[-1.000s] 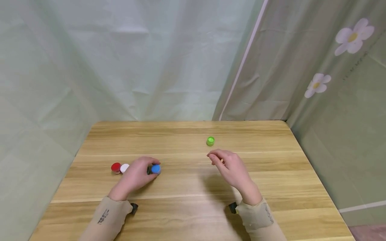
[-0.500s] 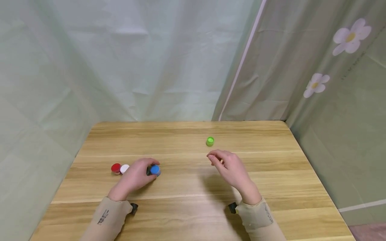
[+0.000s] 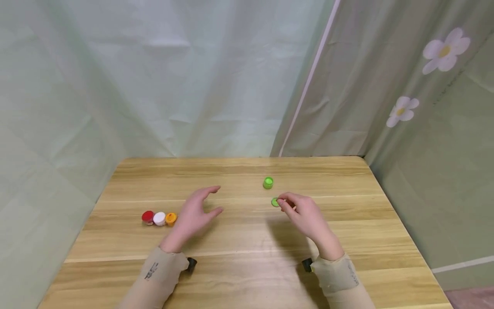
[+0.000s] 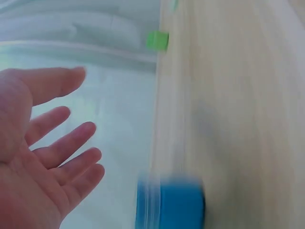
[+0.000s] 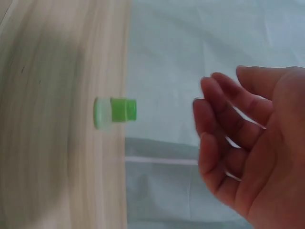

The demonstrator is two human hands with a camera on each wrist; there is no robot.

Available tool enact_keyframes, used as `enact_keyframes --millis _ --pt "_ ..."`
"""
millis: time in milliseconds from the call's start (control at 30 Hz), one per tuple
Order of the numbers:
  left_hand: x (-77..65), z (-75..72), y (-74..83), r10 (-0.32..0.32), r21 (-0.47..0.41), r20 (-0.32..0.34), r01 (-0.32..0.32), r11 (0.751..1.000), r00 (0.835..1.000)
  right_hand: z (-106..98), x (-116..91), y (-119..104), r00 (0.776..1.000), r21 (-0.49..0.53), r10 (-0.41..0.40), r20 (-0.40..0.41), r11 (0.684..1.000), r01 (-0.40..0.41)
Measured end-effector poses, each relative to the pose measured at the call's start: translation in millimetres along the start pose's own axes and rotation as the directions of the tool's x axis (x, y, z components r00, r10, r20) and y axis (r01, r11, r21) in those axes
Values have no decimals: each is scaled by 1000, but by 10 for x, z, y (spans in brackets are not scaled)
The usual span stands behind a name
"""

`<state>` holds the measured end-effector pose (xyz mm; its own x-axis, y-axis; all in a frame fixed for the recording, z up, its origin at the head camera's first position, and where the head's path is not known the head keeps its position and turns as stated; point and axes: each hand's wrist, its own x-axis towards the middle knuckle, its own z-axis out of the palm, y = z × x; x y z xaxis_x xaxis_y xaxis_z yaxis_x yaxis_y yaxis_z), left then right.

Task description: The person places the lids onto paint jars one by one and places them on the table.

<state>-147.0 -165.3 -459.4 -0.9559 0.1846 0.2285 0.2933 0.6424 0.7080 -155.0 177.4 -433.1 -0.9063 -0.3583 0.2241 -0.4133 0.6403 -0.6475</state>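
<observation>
My left hand (image 3: pixel 193 216) has its thumb and fingers spread, with nothing in its grasp. A blue-lidded jar (image 4: pixel 174 207) stands near it in the left wrist view; the hand hides this jar in the head view. My right hand (image 3: pixel 308 218) hovers over the table with loosely bent fingers, nothing between them. Just left of its fingertips a round green lid (image 3: pixel 274 202) lies on the table, also visible in the right wrist view. Behind the lid stands a small green jar (image 3: pixel 268 183), its top off.
Left of my left hand, a red-lidded jar (image 3: pixel 148 217), a white-lidded jar (image 3: pixel 160 219) and an orange-lidded jar (image 3: pixel 171 219) stand in a row. The wooden table (image 3: pixel 239 274) ends at a pale curtain (image 3: pixel 216 86) behind.
My left hand has let go of the blue-lidded jar and moved right, fingers spreading and the orange-lidded jar coming into sight. My right hand has shifted slightly right, uncovering the green lid.
</observation>
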Motion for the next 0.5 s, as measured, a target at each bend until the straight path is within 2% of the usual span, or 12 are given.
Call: enact_keyframes --millis 133,233,367,500 --pt "318 311 187 -50 -174 27 54 983 998 -36 -15 120 989 -35 123 86 992 -120" --pt "589 596 282 -93 -244 57 104 964 994 -37 -29 191 971 -102 191 143 979 -177" --pt "882 912 305 -176 -199 93 191 961 980 -17 -44 226 958 -141 215 188 972 -190" --pt "1082 1097 281 -261 -119 127 276 954 957 2 -61 231 957 -129 213 196 973 -190"
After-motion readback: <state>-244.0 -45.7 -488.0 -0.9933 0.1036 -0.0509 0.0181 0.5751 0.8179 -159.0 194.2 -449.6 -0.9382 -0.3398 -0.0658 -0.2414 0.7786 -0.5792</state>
